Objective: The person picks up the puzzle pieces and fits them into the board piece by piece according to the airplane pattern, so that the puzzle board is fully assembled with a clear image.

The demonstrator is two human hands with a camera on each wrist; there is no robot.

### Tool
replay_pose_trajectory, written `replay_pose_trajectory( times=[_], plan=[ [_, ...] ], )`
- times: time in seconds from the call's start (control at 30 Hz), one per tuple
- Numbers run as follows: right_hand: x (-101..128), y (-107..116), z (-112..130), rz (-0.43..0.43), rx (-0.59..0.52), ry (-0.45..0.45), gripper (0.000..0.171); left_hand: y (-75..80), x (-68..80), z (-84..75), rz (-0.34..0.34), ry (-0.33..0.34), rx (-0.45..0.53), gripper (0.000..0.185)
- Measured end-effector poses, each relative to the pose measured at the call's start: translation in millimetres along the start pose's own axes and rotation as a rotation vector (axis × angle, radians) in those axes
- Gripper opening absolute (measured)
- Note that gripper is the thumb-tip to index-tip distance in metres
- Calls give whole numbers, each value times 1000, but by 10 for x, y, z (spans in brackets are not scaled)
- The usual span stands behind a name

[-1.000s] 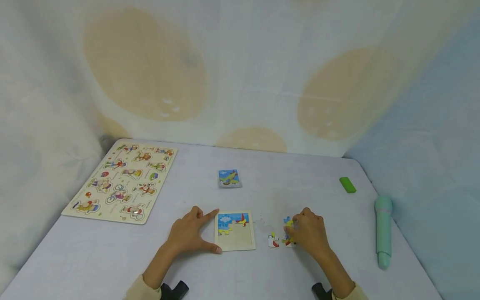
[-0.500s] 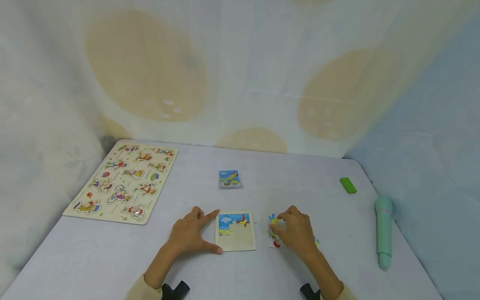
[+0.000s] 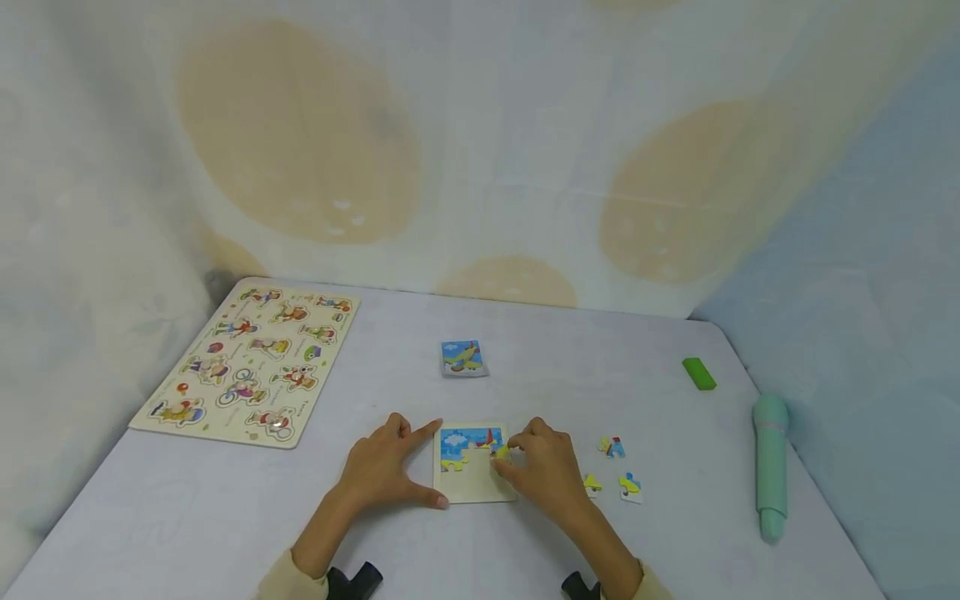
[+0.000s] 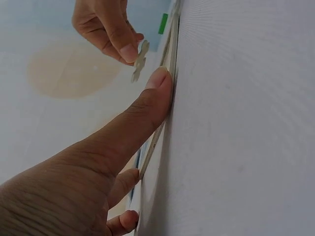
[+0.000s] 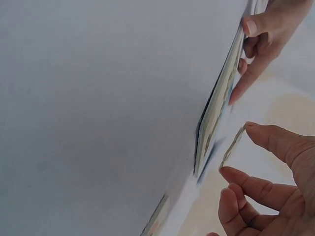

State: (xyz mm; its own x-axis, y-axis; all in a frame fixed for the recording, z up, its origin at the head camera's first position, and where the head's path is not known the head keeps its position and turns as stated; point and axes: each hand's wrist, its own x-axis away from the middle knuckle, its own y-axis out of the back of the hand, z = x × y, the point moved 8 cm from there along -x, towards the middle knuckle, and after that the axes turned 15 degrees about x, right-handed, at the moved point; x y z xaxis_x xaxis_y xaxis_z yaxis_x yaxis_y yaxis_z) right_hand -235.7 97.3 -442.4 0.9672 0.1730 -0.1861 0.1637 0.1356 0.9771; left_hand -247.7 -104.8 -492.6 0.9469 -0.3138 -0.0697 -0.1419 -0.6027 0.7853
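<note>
Your right hand (image 3: 546,468) pinches a small flat jigsaw piece (image 4: 140,60) between thumb and fingertips, held on edge just above the square wooden puzzle tray (image 3: 476,483), long axis running fingertip to thumb. Your left hand (image 3: 380,467) lies flat, fingers straight, thumb pressing the tray's near edge.

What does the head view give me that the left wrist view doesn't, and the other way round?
Only the head view shows the three loose pieces right of the puzzle tray, the large character board, the small airplane picture card and the mint-green pen. Only the left wrist view shows, edge-on, the gap between the pinched piece and the tray, and the left thumb against the tray's edge. Both show the right hand pinching that piece, the left hand bracing the tray, and the green block.
</note>
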Motion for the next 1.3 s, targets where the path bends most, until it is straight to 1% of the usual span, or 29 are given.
replay_pose_trajectory(
  times=[0.2, 0.3, 0.47, 0.63, 0.73, 0.9, 1.0, 1.13, 1.2, 1.3],
  plan=[
    [2, -37, 111, 25, -21, 24, 39, -2, -12, -11, 2, 0, 8, 108],
    [-1, -45, 179, 20, -20, 48, 39, -14, -22, -12, 8, 6, 3, 108],
    [-31, -67, 316, 6, 39, 98, 36, -23, -26, -12, 9, 6, 3, 108],
    [-67, -133, 398, 41, 79, 104, 34, -20, -23, -9, 5, 3, 2, 108],
    [-68, -163, 412, 52, 113, 104, 35, -17, -18, -13, 4, 3, 1, 108],
    [-17, -147, 407, 32, 159, 118, 42, -21, -11, -24, 7, 4, 4, 107],
    [59, -117, 407, 25, 207, 163, 50, -22, -10, -21, 7, 4, 0, 108],
    [190, -114, 416, 45, 273, 260, 60, -7, -11, -1, 0, 5, -4, 109],
    [239, -137, 417, 63, 283, 296, 64, 1, -11, 11, -5, 7, -2, 109],
    [285, -173, 411, 78, 300, 324, 65, -5, -10, 14, -5, 9, -8, 109]
  ],
)
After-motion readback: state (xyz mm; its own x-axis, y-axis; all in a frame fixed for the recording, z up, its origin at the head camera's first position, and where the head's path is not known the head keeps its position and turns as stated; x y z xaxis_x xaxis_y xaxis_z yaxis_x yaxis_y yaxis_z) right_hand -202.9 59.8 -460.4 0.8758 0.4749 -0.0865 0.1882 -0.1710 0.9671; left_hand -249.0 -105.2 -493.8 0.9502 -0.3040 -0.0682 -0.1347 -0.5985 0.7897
